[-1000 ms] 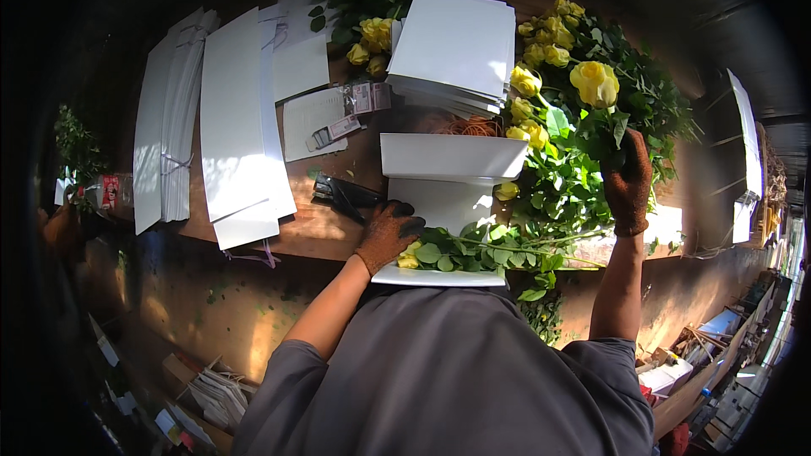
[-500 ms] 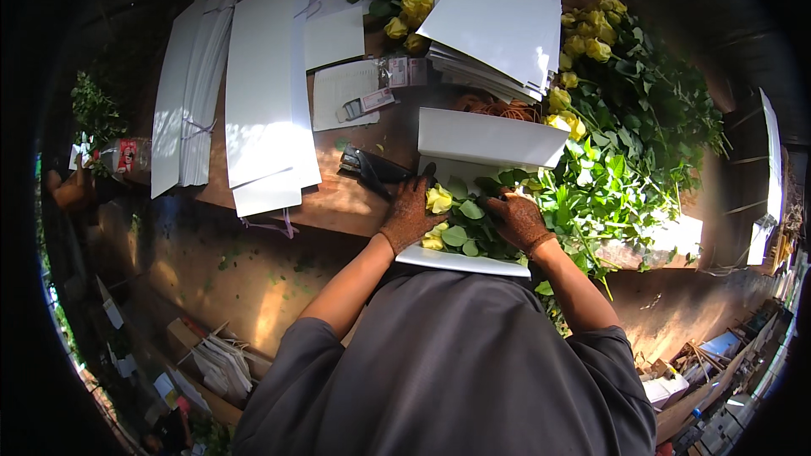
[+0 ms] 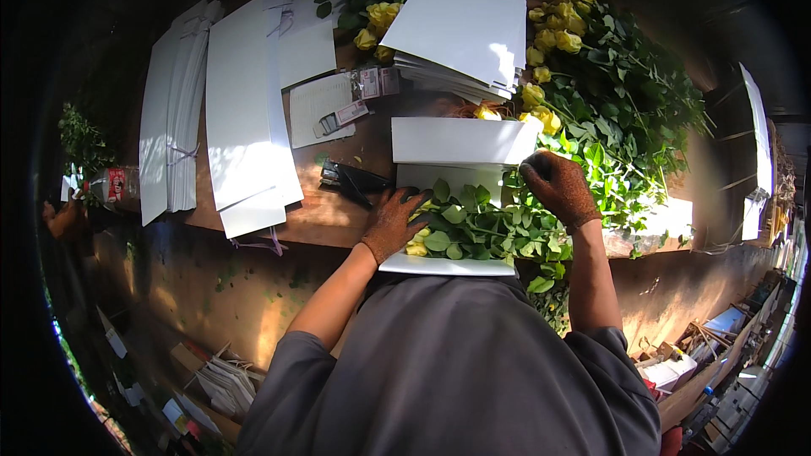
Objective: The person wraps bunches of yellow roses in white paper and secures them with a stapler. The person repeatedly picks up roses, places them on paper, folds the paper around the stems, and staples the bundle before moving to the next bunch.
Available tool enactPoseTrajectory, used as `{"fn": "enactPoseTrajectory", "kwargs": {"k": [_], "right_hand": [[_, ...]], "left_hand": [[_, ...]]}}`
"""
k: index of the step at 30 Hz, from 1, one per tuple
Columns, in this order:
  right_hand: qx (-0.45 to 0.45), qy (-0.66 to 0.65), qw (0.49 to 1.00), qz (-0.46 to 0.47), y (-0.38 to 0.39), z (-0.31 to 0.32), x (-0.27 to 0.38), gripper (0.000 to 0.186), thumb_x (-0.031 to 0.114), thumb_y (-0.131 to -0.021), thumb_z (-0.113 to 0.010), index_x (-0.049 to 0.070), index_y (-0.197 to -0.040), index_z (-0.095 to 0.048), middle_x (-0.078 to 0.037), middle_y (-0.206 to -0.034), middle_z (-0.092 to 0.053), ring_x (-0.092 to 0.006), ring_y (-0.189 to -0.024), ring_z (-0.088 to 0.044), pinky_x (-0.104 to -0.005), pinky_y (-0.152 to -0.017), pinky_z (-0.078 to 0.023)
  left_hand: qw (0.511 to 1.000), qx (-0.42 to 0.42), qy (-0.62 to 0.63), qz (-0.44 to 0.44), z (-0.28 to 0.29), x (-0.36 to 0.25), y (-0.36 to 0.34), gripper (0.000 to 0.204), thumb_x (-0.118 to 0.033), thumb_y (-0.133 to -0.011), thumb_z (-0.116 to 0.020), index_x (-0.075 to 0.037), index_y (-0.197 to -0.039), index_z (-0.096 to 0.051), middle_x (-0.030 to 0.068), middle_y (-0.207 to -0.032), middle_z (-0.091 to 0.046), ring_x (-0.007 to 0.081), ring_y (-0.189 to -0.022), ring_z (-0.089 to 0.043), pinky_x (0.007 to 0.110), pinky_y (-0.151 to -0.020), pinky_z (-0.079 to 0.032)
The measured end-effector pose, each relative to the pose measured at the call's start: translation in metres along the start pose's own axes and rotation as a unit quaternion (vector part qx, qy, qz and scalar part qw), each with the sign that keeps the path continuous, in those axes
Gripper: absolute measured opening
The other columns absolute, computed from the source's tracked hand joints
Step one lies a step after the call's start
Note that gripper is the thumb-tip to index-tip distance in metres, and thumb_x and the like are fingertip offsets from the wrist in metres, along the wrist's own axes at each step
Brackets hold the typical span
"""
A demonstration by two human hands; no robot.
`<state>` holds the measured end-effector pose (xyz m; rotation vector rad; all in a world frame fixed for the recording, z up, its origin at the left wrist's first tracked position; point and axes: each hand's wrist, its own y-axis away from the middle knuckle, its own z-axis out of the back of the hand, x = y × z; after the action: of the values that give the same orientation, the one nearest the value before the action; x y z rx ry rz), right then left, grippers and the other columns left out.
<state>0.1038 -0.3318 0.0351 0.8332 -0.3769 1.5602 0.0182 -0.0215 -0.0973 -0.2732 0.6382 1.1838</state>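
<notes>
My left hand [image 3: 392, 224], in a brown glove, lies with its fingers spread against yellow rose heads [image 3: 417, 241] at the near edge of the table. Their leafy stems [image 3: 498, 232] run right across a folded white sheet [image 3: 452, 176]. One flap of that sheet stands up behind the stems, and its near edge [image 3: 448, 266] shows against my dark clothing. Gloved too, my right hand [image 3: 557, 190] is raised over the right side of the stems, beside the standing flap [image 3: 465, 141]. Its fingers are curled closed; what they hold, if anything, is hidden.
A black-handled tool [image 3: 351, 181] lies left of my left hand. White sheets [image 3: 249, 110] and tied bundles cover the left; another stack [image 3: 460, 29] stands behind. A large pile of yellow roses [image 3: 625, 110] fills the right. Banknotes [image 3: 342, 116] lie on a paper pad.
My right hand has lifted from among the stems and moved right, toward the flap's right end. The stems are more uncovered. My left hand stays by the rose heads; the whole view has shifted slightly.
</notes>
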Motion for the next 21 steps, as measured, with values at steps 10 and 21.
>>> {"fn": "enactPoseTrajectory", "kwargs": {"k": [10,21], "right_hand": [[0.024,0.106,0.994,0.028,-0.001,-0.03,-0.077,0.039,0.022,-0.088,-0.063,0.005,-0.123,-0.058,-0.025,-0.104,-0.067,-0.0436,-0.096,-0.064,-0.0483,-0.083,-0.052],[0.057,-0.186,0.981,0.025,0.048,0.035,0.004,0.035,0.015,-0.095,-0.063,-0.001,-0.125,-0.057,-0.011,-0.099,-0.065,-0.0164,-0.082,-0.061,-0.0292,-0.075,-0.051]], "left_hand": [[0.995,0.085,-0.055,-0.002,0.007,0.001,-0.009,0.055,-0.041,-0.09,-0.064,-0.02,-0.139,-0.053,0.0182,-0.135,-0.05,0.0415,-0.123,-0.046,0.05,-0.106,-0.04],[0.997,0.041,0.052,0.045,-0.013,0.015,-0.021,0.035,-0.033,-0.091,-0.06,-0.018,-0.122,-0.066,0.0146,-0.115,-0.065,0.0335,-0.111,-0.058,0.047,-0.101,-0.044]]}}
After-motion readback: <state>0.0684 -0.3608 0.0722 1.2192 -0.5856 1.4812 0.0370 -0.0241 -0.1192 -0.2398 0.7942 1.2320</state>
